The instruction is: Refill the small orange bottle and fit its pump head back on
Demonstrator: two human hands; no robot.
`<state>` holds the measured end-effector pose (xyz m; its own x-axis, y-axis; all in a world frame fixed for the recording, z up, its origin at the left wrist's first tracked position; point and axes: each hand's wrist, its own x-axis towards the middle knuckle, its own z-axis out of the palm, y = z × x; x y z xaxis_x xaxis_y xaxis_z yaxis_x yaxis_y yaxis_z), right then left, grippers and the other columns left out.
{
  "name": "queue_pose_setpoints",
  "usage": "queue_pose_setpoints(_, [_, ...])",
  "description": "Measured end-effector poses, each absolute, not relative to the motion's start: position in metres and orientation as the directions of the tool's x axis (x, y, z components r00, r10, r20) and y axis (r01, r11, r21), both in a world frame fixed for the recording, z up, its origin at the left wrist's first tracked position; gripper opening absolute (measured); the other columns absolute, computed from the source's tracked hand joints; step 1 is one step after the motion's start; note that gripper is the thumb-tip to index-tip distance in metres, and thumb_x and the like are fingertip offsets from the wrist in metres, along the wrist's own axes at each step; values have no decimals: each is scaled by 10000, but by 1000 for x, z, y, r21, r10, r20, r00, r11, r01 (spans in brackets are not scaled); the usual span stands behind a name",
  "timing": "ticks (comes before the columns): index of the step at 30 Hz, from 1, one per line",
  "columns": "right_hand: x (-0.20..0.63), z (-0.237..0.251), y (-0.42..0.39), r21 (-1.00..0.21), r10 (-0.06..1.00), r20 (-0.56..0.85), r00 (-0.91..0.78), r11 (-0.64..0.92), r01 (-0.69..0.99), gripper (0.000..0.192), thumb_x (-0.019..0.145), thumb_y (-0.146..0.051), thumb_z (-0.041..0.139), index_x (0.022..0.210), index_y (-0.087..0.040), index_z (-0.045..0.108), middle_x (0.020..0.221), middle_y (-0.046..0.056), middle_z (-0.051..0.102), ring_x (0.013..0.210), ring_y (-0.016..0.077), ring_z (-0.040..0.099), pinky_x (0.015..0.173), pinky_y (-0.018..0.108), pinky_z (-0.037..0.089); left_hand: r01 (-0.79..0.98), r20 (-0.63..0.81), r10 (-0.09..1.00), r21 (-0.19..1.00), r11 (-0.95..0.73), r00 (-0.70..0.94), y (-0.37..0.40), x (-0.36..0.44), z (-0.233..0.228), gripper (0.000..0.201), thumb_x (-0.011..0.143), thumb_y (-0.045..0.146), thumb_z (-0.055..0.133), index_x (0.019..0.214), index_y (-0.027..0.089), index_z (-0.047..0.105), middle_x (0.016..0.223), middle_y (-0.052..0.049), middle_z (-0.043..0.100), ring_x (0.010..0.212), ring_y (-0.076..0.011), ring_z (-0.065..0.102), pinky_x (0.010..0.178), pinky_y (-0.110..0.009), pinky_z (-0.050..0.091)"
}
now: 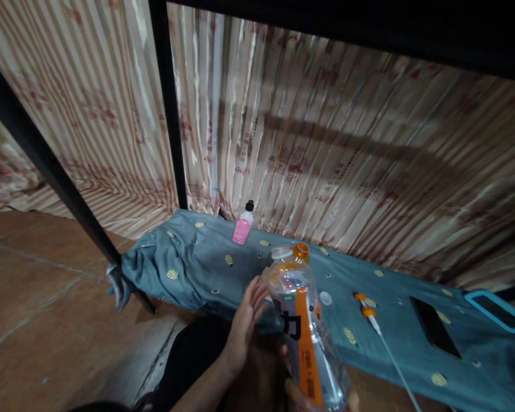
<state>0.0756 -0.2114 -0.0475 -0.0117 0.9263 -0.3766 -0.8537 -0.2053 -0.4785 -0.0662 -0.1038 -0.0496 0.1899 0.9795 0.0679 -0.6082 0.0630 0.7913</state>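
Note:
Large clear plastic bottles (pixel 304 343) with an orange and grey label stand tilted in front of me; a clear neck and an orange neck show side by side at the top, so there seem to be two. My right hand (pixel 298 392) is wrapped round their lower part, mostly hidden behind them. Fingers stretched out, my left hand (pixel 246 315) is by the upper left side of the bottles; whether it touches them I cannot tell. Beyond them lies a small clear disc (pixel 325 297) on the teal cloth (pixel 197 257).
A small bottle with a pink label (pixel 242 226) is at the cloth's back edge. To the right are an orange and white piece with a white tube (pixel 375 326), a black phone (pixel 435 326) and a blue-rimmed object (pixel 500 312). A dark post (pixel 68 171) rises left; striped curtain (pixel 317 154) hangs behind.

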Motion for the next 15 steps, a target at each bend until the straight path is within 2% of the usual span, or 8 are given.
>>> queue_pose_setpoints(2, [68,-52,-206,-428,914,-389,-111,-286,-857,800,353,-697,785,989,-217,723,851,115,721,379,18,360,313,167,284,-622,44,964,771,134,262,-123,-70,-53,889,697,736,572,1402,222,406,1397,-159,488,1296,-371,440,1068,-519,352])
queue_pose_setpoints(4, [59,-56,-202,-360,889,-397,-228,-379,-853,721,369,-654,814,890,-159,756,620,89,682,354,-1,374,360,136,317,-595,78,944,791,138,322,-134,-72,-47,923,650,659,689,1407,222,391,1395,-155,485,1302,-374,430,1081,-503,342])
queue_pose_setpoints(5, [54,-58,-200,-333,885,-399,-241,-385,-861,669,378,-636,824,847,-162,764,588,82,678,366,10,422,381,125,330,-581,94,944,806,115,317,-137,-74,-41,898,664,595,718,1410,230,378,1402,-145,476,1301,-365,433,1077,-489,353])
queue_pose_setpoints(7, [43,-61,-196,-330,897,-416,-150,-303,-894,555,401,-601,836,793,-214,770,660,70,728,462,80,564,395,126,343,-557,79,953,824,103,293,-137,-78,-29,863,656,504,763,1387,225,399,1347,-137,524,1249,-350,491,1037,-460,409])
queue_pose_setpoints(9, [34,-63,-191,-369,898,-435,-70,-249,-896,496,416,-570,842,767,-227,769,703,53,751,520,135,631,398,147,360,-536,30,970,837,108,241,-135,-82,-20,808,641,451,786,1333,213,445,1241,-122,603,1163,-323,564,976,-419,467])
queue_pose_setpoints(15, [13,-66,-172,-394,881,-465,-92,-299,-869,508,308,-502,877,709,-211,766,684,84,752,506,201,664,394,183,386,-482,-84,994,870,105,66,-126,-96,-19,608,604,374,808,1118,193,537,1028,-66,691,966,-249,656,871,-351,527])
